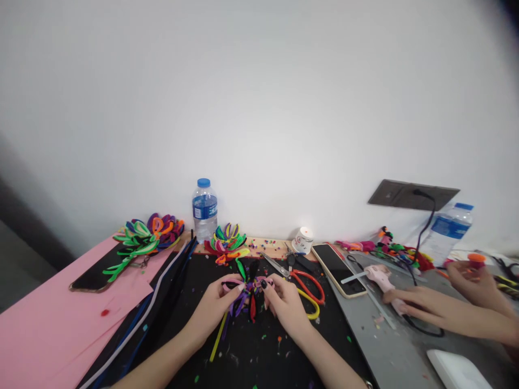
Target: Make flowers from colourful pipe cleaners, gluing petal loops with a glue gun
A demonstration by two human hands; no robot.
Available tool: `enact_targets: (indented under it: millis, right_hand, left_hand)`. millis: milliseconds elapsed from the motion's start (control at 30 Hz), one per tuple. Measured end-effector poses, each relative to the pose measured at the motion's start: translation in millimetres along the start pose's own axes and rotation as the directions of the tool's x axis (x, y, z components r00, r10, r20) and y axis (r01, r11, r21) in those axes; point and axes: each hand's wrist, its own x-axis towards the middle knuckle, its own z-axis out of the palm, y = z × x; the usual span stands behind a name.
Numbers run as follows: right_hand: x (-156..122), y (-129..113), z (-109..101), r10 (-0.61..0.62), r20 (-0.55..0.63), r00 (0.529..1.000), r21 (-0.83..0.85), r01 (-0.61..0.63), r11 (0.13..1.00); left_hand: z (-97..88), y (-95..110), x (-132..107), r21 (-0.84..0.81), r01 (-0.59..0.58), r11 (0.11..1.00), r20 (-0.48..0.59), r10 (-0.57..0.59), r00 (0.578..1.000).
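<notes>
Both my hands hold a pipe-cleaner flower point(248, 294) of purple, red, green, black and pink loops over the black mat point(259, 346). My left hand point(214, 308) pinches its left side, fingers closed on a pink loop. My right hand point(284, 302) grips the right side, fingertips curled onto the loops. A yellow-green stem point(218, 337) hangs from the flower toward me.
Red-and-yellow scissors point(302, 283), a phone point(338, 262), finished flowers point(227, 243) point(148, 235), a water bottle point(204, 208) and pink paper point(48, 324) with a phone on it surround the mat. At right, another person's hands point(421, 308) point(472, 275) hold a pink glue gun point(381, 278).
</notes>
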Motion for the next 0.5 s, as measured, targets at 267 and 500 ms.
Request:
enact_targets:
  millis: [267, 500]
  right_hand:
    - [6, 0, -10, -0.017, -0.076, 0.997, -0.034, 0.015, 0.999]
    - [5, 3, -17, -0.070, -0.114, 0.991, -0.027, 0.068, 0.997]
  left_hand:
    - [-7.1, 8, 10, 0.190, -0.025, 0.981, -0.057, 0.037, 0.998]
    - [-8.5, 9, 15, 0.185, 0.041, 0.982, -0.033, -0.036, 0.999]
